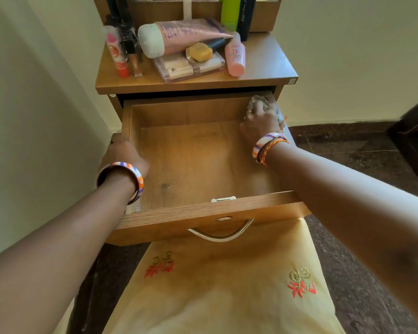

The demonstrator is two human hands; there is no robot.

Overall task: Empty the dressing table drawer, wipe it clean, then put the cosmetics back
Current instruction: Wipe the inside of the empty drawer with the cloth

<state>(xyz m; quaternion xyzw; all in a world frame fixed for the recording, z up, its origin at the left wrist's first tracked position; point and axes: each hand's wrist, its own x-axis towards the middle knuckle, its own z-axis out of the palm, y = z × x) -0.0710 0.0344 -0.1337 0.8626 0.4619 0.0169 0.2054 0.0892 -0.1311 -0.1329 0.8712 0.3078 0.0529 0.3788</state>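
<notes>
Your right hand [260, 121] sits in the far right corner of the drawer [193, 162], fingers curled over a pale, crumpled cloth [257, 102] and pressing it against the corner where the back wall meets the right wall. That is the relation the next stroke turns on: from that corner, every unwiped part of the drawer floor lies to the left and toward you, so the sweep runs either leftward along the back wall or down the long axis of the drawer toward its front panel (the drawer reaches away from you, longer front to back than it looks).

Your left hand [122, 154] is at the left side wall, about midway along. It seems to grip or brace the rim, but blur hides the fingers, so whether they curl round the wood cannot be told. It is the nearer hand to the front left part of the floor, yet it carries no cloth; judge it as the steadying hand.

The drawer is pulled well out and holds nothing. The cosmetics are all up on the table [270, 68]: a pink tube [179, 36] lying across a clear compact case [188, 67], a pink bottle [235, 57] just beside them on the right, a red-capped stick [116, 54] on the left. They lie beyond the drawer, straight ahead of both hands.
</notes>
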